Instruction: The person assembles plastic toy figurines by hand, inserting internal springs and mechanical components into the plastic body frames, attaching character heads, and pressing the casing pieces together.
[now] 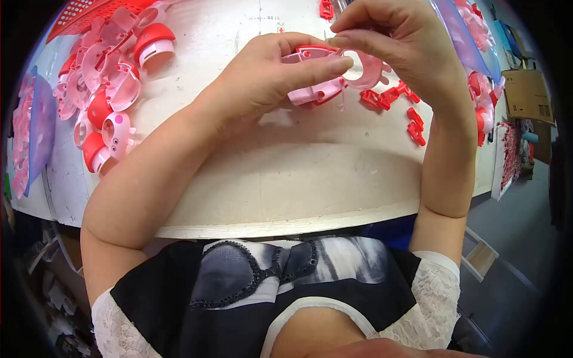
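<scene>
My left hand point(259, 74) is closed around a pink plastic toy shell point(373, 71) with a red piece along its edge, held above the white table. Just beyond its thumb, my right hand point(403, 39) has thumb and forefinger pinched together at the shell's upper side. Whatever sits between those fingertips is too small or hidden to make out. Small red plastic clips point(382, 98) lie below the shell, and another red clip group point(416, 126) rests nearer to me. One more red part point(326, 9) is at the far side.
On the left are piled pink shells point(89, 71), red-capped pink pieces point(155, 48) and a pink animal-face part point(118, 134). A red perforated basket point(89, 15) stands behind them. Blue translucent bins flank the table, left point(43, 119) and right point(462, 42). The table's front edge point(286, 230) curves before me.
</scene>
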Demonstrator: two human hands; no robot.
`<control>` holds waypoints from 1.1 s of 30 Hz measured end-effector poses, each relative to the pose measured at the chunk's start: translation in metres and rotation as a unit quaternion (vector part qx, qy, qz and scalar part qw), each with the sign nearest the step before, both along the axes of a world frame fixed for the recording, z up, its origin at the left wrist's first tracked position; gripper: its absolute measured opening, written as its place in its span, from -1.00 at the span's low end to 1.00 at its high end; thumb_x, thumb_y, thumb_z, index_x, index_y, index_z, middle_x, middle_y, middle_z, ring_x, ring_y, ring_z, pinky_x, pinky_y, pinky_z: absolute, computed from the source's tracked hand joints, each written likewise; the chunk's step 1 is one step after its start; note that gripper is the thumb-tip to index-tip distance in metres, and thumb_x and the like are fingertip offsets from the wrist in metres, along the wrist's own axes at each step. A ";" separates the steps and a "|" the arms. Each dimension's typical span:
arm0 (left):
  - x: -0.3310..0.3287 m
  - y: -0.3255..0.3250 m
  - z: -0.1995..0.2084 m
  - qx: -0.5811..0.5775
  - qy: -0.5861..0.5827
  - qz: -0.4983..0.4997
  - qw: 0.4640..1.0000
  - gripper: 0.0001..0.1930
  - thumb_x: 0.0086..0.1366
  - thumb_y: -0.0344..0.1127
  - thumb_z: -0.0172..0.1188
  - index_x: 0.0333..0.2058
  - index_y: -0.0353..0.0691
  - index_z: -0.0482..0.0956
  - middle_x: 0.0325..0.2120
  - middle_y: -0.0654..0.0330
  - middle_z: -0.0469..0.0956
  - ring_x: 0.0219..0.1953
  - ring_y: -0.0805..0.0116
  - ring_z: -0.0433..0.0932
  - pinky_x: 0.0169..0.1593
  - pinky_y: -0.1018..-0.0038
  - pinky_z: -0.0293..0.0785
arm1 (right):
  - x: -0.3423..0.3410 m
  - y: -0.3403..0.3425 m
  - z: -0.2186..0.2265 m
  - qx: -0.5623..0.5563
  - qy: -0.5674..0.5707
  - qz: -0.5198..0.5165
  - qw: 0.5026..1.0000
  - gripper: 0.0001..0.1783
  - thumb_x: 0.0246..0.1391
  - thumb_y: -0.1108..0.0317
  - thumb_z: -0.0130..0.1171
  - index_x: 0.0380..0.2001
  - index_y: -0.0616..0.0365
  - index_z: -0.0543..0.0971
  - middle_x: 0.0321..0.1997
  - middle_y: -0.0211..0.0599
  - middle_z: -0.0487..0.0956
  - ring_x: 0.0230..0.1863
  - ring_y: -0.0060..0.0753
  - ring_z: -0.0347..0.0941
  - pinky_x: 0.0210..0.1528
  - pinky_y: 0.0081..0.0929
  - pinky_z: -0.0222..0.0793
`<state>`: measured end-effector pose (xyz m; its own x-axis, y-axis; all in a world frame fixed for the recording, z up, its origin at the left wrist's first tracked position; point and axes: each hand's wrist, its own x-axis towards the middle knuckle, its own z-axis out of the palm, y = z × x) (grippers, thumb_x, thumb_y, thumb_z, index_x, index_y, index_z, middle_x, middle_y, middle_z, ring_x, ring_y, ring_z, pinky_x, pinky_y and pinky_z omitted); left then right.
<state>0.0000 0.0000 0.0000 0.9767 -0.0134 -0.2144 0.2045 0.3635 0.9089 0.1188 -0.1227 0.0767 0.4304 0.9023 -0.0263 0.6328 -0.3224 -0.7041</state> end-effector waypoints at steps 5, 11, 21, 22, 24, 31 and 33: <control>-0.001 -0.002 0.000 0.035 0.006 0.039 0.999 -0.74 0.18 -0.28 0.13 -0.21 -0.33 0.47 -0.38 0.23 0.52 -0.37 0.55 0.52 -0.30 0.63 0.49 | -0.005 -0.001 0.004 0.006 -0.013 0.027 1.000 -0.89 -0.15 0.55 0.20 -0.47 0.35 0.55 -0.58 -0.31 0.53 -0.54 -0.65 0.39 -0.49 -0.68 0.31; -0.001 -0.001 -0.003 0.110 -0.039 0.032 0.993 -0.74 0.16 -0.33 0.15 -0.20 -0.35 0.48 -0.36 0.19 0.55 -0.34 0.53 0.53 -0.28 0.64 0.49 | 0.003 -0.003 0.006 -0.013 -0.046 0.058 0.997 -0.88 -0.14 0.45 0.23 -0.50 0.29 0.57 -0.60 -0.32 0.51 -0.56 -0.61 0.38 -0.51 -0.67 0.29; -0.001 0.001 0.003 0.202 -0.034 -0.008 0.979 -0.61 0.03 -0.32 0.28 -0.17 -0.40 0.46 -0.37 0.21 0.54 -0.37 0.58 0.50 -0.30 0.69 0.43 | 0.010 0.002 -0.001 -0.113 0.082 -0.002 0.990 -0.81 -0.14 0.36 0.23 -0.60 0.31 0.54 -0.74 -0.36 0.42 -0.65 -0.65 0.25 -0.58 -0.64 0.17; 0.000 0.002 0.002 0.218 -0.032 -0.008 0.975 -0.59 0.01 -0.31 0.31 -0.17 -0.40 0.47 -0.38 0.21 0.54 -0.38 0.57 0.49 -0.29 0.69 0.43 | 0.008 0.001 -0.002 -0.112 0.049 0.003 0.992 -0.79 -0.15 0.36 0.23 -0.62 0.32 0.53 -0.75 -0.37 0.40 -0.66 -0.66 0.24 -0.59 -0.63 0.17; 0.000 0.003 0.001 0.233 -0.028 -0.008 0.972 -0.57 -0.02 -0.30 0.33 -0.18 -0.40 0.47 -0.38 0.21 0.54 -0.39 0.57 0.49 -0.29 0.68 0.43 | 0.004 0.002 -0.001 -0.112 0.017 0.007 0.994 -0.78 -0.16 0.35 0.23 -0.64 0.33 0.52 -0.76 -0.38 0.38 -0.68 -0.67 0.22 -0.61 -0.63 0.16; 0.001 0.000 0.001 0.163 -0.013 -0.004 0.987 -0.71 0.14 -0.35 0.17 -0.17 -0.39 0.48 -0.34 0.18 0.55 -0.31 0.55 0.51 -0.27 0.67 0.44 | 0.003 0.001 0.002 -0.133 -0.004 0.006 0.991 -0.77 -0.12 0.35 0.21 -0.64 0.32 0.51 -0.73 -0.41 0.42 -0.67 -0.71 0.25 -0.62 -0.66 0.16; 0.000 0.001 0.001 0.156 -0.016 -0.011 0.988 -0.73 0.17 -0.36 0.13 -0.17 -0.38 0.48 -0.33 0.17 0.55 -0.30 0.55 0.52 -0.26 0.67 0.44 | 0.006 0.000 0.001 -0.130 0.044 0.009 0.991 -0.79 -0.11 0.35 0.22 -0.63 0.31 0.52 -0.71 -0.42 0.43 -0.66 -0.72 0.26 -0.61 -0.68 0.17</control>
